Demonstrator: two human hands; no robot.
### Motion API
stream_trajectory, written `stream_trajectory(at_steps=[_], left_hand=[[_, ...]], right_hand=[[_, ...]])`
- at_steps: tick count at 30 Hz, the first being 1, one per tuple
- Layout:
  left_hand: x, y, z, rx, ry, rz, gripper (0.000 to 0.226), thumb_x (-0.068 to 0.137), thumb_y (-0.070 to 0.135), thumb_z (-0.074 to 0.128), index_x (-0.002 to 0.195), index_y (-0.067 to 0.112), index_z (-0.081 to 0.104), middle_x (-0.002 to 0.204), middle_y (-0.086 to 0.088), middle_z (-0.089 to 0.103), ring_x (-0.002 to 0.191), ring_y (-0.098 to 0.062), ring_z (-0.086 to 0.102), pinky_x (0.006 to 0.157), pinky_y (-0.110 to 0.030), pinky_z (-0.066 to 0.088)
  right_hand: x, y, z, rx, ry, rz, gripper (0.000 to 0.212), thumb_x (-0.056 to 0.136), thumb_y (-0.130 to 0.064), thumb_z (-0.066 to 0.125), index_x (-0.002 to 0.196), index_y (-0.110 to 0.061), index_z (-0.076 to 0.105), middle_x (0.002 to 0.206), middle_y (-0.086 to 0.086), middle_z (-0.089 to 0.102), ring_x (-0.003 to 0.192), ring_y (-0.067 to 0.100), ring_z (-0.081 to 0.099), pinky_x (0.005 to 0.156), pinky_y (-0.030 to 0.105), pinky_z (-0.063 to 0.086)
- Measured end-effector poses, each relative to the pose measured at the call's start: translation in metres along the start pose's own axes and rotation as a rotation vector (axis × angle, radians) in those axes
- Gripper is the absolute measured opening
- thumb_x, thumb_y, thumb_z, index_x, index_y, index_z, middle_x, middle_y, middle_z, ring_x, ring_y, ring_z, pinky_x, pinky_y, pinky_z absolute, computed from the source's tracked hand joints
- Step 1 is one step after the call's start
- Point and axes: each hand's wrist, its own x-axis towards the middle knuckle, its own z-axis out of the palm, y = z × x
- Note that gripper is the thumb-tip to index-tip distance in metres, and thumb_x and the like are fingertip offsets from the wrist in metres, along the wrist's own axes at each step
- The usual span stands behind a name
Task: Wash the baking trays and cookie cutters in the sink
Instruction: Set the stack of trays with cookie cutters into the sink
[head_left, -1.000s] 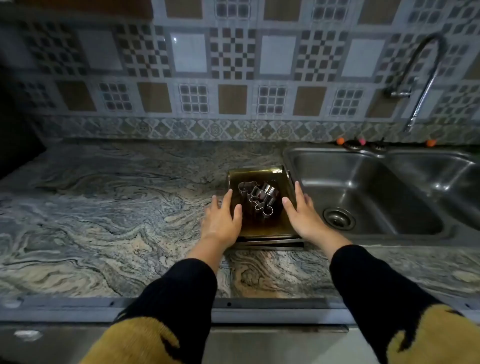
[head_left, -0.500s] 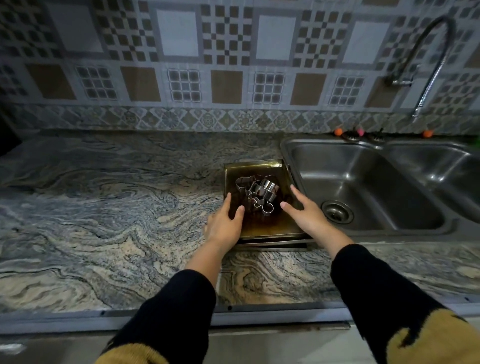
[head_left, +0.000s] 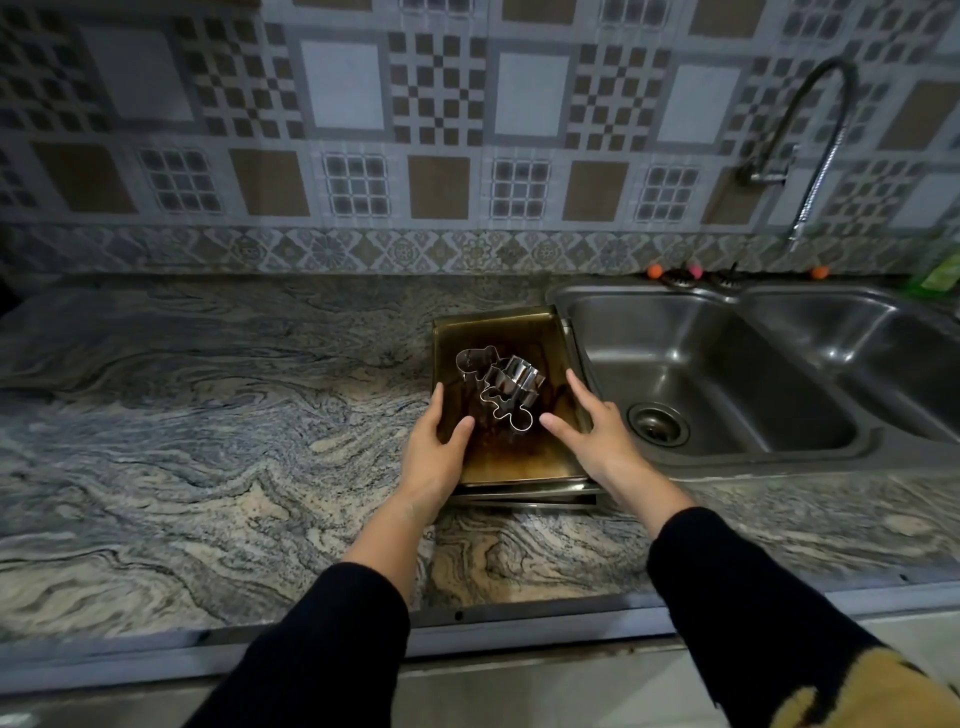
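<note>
My left hand (head_left: 434, 457) grips the left rim of the top tray (head_left: 506, 457), thumb inside and fingers curled over the edge, while my right hand (head_left: 597, 434) rests open on the right rim, fingers straight and slightly spread. The tray tops a stack on the counter (head_left: 208, 441), touching the sink (head_left: 717, 384) edge, long axis running away from me toward the wall. The cutters (head_left: 498, 387) lie heaped in its middle, a gingerbread-man one with its head toward me.
</note>
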Motion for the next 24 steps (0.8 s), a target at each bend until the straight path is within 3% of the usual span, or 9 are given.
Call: stream_trajectory(at_steps=[6, 11, 24], left_hand=[[-0.007, 0.012, 0.017, 0.074, 0.009, 0.058, 0.074, 0.092, 0.019, 0.063, 0.152, 0.028, 0.021, 0.151, -0.001, 0.037, 0.138, -0.017, 0.036, 0.115, -0.041, 0.031], [-0.008, 0.034, 0.06, 0.09, -0.037, 0.102, 0.076, 0.09, 0.018, 0.065, 0.151, 0.027, 0.021, 0.15, -0.002, 0.039, 0.137, -0.016, 0.037, 0.115, -0.037, 0.032], [-0.015, 0.093, 0.269, 0.082, -0.145, 0.167, 0.077, 0.09, 0.017, 0.065, 0.151, 0.03, 0.019, 0.149, 0.001, 0.041, 0.135, -0.015, 0.04, 0.114, -0.035, 0.033]], right_hand=[[-0.009, 0.009, -0.019, -0.044, 0.074, -0.034, 0.078, 0.085, -0.028, 0.069, 0.146, -0.046, 0.023, 0.141, 0.005, 0.033, 0.132, 0.023, 0.035, 0.108, 0.037, 0.032], [-0.012, 0.024, -0.063, -0.023, 0.147, -0.002, 0.08, 0.083, -0.029, 0.071, 0.145, -0.048, 0.024, 0.138, 0.005, 0.034, 0.13, 0.025, 0.038, 0.109, 0.047, 0.036], [0.003, 0.111, -0.256, -0.046, 0.276, 0.023, 0.082, 0.084, -0.03, 0.07, 0.147, -0.045, 0.02, 0.136, 0.007, 0.036, 0.129, 0.024, 0.038, 0.11, 0.041, 0.034]])
